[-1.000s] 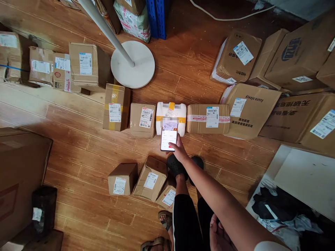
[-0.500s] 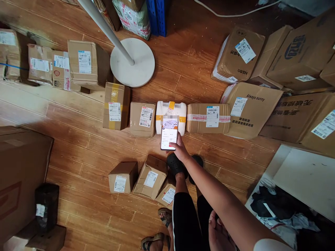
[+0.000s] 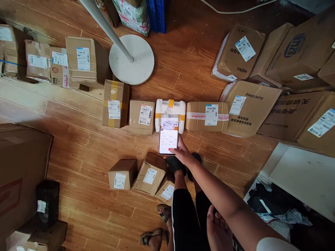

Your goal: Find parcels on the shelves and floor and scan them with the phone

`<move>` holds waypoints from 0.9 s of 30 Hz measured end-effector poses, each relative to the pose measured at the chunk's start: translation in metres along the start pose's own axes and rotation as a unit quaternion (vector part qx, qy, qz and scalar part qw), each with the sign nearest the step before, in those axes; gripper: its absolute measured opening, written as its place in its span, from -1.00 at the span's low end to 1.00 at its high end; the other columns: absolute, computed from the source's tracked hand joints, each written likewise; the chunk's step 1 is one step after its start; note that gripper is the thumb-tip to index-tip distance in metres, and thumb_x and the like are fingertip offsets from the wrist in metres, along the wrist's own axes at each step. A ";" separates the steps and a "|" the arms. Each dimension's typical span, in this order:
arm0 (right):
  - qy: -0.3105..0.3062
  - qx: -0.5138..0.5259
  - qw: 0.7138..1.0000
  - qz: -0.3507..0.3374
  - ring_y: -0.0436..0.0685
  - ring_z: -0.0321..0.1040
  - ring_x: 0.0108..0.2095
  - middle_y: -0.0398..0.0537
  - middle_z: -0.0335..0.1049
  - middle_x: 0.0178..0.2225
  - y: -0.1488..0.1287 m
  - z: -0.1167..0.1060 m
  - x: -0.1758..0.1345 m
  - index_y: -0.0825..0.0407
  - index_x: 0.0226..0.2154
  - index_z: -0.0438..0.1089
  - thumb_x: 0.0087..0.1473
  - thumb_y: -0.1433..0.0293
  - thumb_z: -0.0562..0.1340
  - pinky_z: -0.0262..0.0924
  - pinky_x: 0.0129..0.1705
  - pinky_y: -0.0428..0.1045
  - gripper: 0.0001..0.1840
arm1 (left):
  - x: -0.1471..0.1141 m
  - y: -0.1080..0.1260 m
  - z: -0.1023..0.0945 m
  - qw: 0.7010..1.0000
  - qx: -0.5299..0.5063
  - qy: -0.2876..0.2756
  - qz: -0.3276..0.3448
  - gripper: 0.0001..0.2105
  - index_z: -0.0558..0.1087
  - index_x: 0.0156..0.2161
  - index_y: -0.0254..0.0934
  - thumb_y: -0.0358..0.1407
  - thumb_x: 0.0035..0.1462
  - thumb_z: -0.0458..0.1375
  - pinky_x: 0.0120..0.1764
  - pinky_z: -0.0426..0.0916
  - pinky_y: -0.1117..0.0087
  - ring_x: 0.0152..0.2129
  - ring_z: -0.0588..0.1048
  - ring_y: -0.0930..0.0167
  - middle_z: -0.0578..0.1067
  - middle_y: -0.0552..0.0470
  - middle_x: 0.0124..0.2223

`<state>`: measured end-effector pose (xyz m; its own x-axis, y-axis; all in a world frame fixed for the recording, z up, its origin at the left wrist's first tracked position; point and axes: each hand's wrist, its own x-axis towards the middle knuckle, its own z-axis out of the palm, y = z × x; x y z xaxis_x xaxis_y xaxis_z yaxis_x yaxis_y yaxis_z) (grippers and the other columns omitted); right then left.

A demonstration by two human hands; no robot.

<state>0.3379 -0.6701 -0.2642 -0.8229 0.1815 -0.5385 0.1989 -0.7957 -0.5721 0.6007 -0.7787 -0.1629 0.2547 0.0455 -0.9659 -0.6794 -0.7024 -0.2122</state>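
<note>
My right hand holds a smartphone from its right side, with the thumb over a red button low on the lit screen. Behind the top of the phone stands a white plastic jug bound with yellow tape; the phone and a blurred patch hide part of it. My left hand hangs low near my black trousers, its fingers loosely curled and nothing visible in it. Beside the jug sit a labelled carton on the left and a carton with pink-and-white tape on the right.
More cartons continue the row leftward, and large boxes crowd the right. Small boxes lie near my feet. A round white pole base stands behind the row. Another person's sandalled foot is close by. A white bin holds dark bags.
The phone in my right hand has come slightly lower and looks a bit larger, and more of its screen shows. My left hand has shifted slightly up. The whole view has shifted a little.
</note>
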 end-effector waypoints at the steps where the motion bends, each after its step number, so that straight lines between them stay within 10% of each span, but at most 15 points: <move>1: -0.001 -0.003 1.000 -0.003 0.33 0.42 0.02 -0.02 0.28 0.21 -0.001 0.001 -0.001 -0.27 0.21 0.03 -0.01 0.37 0.36 0.57 -0.28 0.23 -0.20 | 0.001 -0.001 -0.001 1.000 -0.005 -0.002 0.000 -0.76 0.46 -0.05 -0.33 -0.22 0.27 0.13 -0.19 0.46 0.40 -0.32 0.55 0.42 0.53 -0.07 -0.23; 11: -0.035 -0.004 0.999 0.006 0.30 0.43 0.00 -0.04 0.24 0.23 0.011 0.008 -0.004 -0.27 0.20 -0.01 0.01 0.40 0.30 0.58 -0.36 0.15 -0.23 | 0.009 -0.009 -0.010 1.000 0.026 -0.015 0.000 -0.78 0.46 -0.11 -0.26 -0.18 0.21 0.14 -0.11 0.47 0.27 -0.11 0.56 0.27 0.56 -0.15 -0.06; 18: -0.012 0.011 1.000 0.020 0.33 0.39 0.05 -0.01 0.22 0.24 0.025 0.014 0.006 -0.21 0.16 0.02 0.05 0.30 0.30 0.56 -0.37 0.10 -0.32 | -0.023 0.008 0.024 0.968 0.239 -0.003 0.073 -0.66 0.53 -0.09 -0.25 -0.10 0.08 0.27 -0.13 0.48 0.09 -0.12 0.54 0.11 0.57 -0.17 -0.16; 27: -0.023 -0.013 1.000 0.009 0.22 0.47 -0.14 0.03 0.23 0.14 0.030 0.013 0.010 -0.22 0.12 0.01 -0.15 0.33 0.49 0.48 -0.47 -0.01 -0.11 | -0.043 0.015 0.045 0.963 0.259 0.002 0.076 -0.61 0.43 0.09 -0.16 -0.02 0.26 0.13 0.01 0.43 0.14 -0.01 0.47 0.27 0.46 -0.11 0.11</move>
<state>0.3283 -0.7000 -0.2789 -0.8426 0.1405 -0.5199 0.2267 -0.7831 -0.5791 0.5489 -0.7589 -0.1315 0.1276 -0.0338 -0.9912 -0.9609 -0.2519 -0.1151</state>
